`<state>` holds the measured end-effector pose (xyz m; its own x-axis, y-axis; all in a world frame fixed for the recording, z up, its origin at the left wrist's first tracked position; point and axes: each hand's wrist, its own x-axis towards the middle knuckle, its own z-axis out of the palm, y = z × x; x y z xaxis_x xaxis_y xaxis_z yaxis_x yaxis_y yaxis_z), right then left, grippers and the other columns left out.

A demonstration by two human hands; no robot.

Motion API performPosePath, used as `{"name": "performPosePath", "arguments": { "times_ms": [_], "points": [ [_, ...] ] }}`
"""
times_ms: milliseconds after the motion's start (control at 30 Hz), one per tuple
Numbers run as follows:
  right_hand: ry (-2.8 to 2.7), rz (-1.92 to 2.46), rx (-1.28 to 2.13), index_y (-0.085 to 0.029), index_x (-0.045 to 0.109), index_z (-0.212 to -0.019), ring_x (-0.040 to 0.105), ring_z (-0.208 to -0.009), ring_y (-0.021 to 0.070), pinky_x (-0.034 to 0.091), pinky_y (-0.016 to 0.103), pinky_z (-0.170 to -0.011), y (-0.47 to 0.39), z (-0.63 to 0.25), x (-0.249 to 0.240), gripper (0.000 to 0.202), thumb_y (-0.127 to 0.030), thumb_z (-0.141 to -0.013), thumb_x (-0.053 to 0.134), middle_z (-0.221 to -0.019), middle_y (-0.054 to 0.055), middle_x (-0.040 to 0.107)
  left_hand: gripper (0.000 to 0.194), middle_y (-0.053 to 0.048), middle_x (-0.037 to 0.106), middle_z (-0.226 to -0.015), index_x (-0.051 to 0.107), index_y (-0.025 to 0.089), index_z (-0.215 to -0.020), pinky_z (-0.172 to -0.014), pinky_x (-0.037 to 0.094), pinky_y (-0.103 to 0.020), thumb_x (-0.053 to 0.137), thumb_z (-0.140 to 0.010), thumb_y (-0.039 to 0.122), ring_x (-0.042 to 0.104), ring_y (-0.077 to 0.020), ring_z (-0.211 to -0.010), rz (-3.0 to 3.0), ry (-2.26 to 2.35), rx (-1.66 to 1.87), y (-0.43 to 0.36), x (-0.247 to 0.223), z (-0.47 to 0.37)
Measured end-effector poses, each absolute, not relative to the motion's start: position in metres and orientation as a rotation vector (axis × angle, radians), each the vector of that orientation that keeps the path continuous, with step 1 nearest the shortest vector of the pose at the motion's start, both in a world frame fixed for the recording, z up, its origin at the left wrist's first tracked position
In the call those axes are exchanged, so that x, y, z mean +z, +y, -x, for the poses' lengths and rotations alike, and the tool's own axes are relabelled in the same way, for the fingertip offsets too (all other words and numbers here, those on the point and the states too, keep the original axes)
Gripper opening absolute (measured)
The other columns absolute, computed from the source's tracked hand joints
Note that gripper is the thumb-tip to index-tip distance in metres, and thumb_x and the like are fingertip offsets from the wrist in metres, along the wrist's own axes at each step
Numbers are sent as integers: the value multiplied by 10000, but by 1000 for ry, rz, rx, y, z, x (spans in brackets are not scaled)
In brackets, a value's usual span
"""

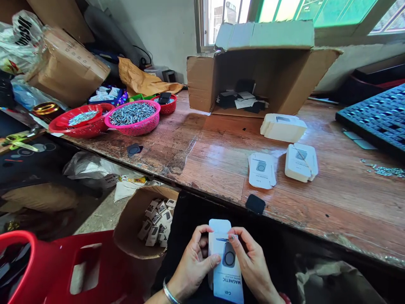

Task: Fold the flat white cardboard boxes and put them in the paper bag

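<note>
Between both hands is a white printed carton (pixel 227 274) marked "MAGNETIC" and "C-01", with its top flap raised. My left hand (pixel 196 264) grips its left side, thumb lying on the printed front. With fingers near the upper opening, my right hand (pixel 249 257) pinches the right edge. Whether anything sits inside the carton is hidden. Just ahead, a small black square piece (pixel 255 204) lies at the table's front edge. Beyond it are a few flat white cartons (pixel 262 171) and a banded stack of cartons (pixel 301 162).
A second carton stack (pixel 283 127) stands before a large open cardboard box (pixel 202 84) holding black and white pieces. Pink (pixel 133 131) and red baskets (pixel 79 131) of metal parts stand left. Below, a cardboard bin (pixel 126 228) contains small boxes. A blue grid tray (pixel 376 114) is at right.
</note>
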<state>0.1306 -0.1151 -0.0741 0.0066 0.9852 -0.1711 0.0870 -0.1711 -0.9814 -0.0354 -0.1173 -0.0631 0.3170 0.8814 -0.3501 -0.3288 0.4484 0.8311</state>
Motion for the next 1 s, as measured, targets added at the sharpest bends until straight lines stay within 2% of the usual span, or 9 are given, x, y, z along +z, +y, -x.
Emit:
{"name": "performPosePath", "arguments": {
  "times_ms": [100, 233, 367, 500, 633, 767, 833, 900, 1000],
  "points": [
    [-1211, 1403, 1371, -186, 649, -881, 463, -565, 133, 396, 220, -492, -117, -135, -71, 405, -563, -936, 514, -679, -11, 546, 573, -19, 645, -904, 460, 236, -1052, -742, 472, -280, 827, -693, 492, 587, -146, -791, -787, 934, 853, -120, -58, 39],
    [-1330, 1397, 1340, -182, 592, -711, 418, -565, 123, 368, 223, -516, -116, -141, -64, 434, -549, -932, 528, -624, -29, 471, 498, 4, 612, -810, 481, 211, -979, -687, 426, -238, 747, -748, 562, 536, -117, -714, -881, 980, 783, -119, -49, 42],
    [-1389, 1409, 1249, -188, 484, -580, 371, -548, 116, 329, 229, -495, -112, -144, -55, 507, -558, -923, 529, -591, -38, 393, 497, 41, 497, -706, 508, 187, -887, -612, 356, -210, 700, -754, 625, 442, -100, -647, -993, 1015, 743, -114, -44, 40],
    [-1310, 1372, 1362, -177, 634, -693, 488, -618, 146, 410, 241, -562, -105, -147, -43, 472, -563, -932, 503, -678, 3, 530, 478, 25, 517, -719, 522, 181, -858, -617, 367, -216, 687, -765, 620, 463, -117, -665, -1026, 1078, 744, -103, -43, 37],
    [-987, 1329, 1565, -205, 689, -899, 608, -750, 188, 494, 272, -686, -97, -148, -36, 341, -535, -811, 689, -832, 34, 664, 424, 18, 547, -714, 569, 172, -889, -612, 364, -222, 628, -831, 588, 459, -119, -653, -1115, 1098, 711, -95, -47, 37],
    [-627, 1267, 1704, -235, 635, -1078, 663, -745, 209, 539, 318, -682, -90, -147, -33, 481, -490, -703, 793, -896, 51, 712, 385, 1, 603, -729, 589, 170, -942, -636, 389, -231, 601, -868, 547, 496, -126, -665, -1178, 1069, 667, -89, -47, 36],
    [-684, 1267, 1740, -213, 667, -1092, 686, -827, 237, 551, 356, -758, -84, -149, -30, 465, -472, -722, 780, -939, 73, 729, 391, -33, 674, -823, 554, 182, -1053, -687, 433, -243, 632, -861, 514, 577, -150, -739, -1111, 1033, 680, -86, -44, 34],
    [-876, 1284, 1724, -195, 713, -1050, 686, -901, 252, 544, 377, -834, -77, -154, -28, 388, -461, -769, 744, -952, 76, 741, 486, -58, 715, -894, 464, 205, -1178, -723, 472, -263, 671, -840, 488, 638, -176, -793, -1022, 1017, 700, -84, -40, 32],
    [-1241, 1314, 1529, -202, 771, -924, 683, -885, 248, 551, 362, -825, -68, -165, -27, 312, -485, -816, 694, -922, 72, 748, 625, -61, 736, -899, 351, 229, -1261, -722, 503, -285, 709, -811, 473, 678, -193, -787, -938, 1048, 722, -82, -38, 29]
  ]
}}
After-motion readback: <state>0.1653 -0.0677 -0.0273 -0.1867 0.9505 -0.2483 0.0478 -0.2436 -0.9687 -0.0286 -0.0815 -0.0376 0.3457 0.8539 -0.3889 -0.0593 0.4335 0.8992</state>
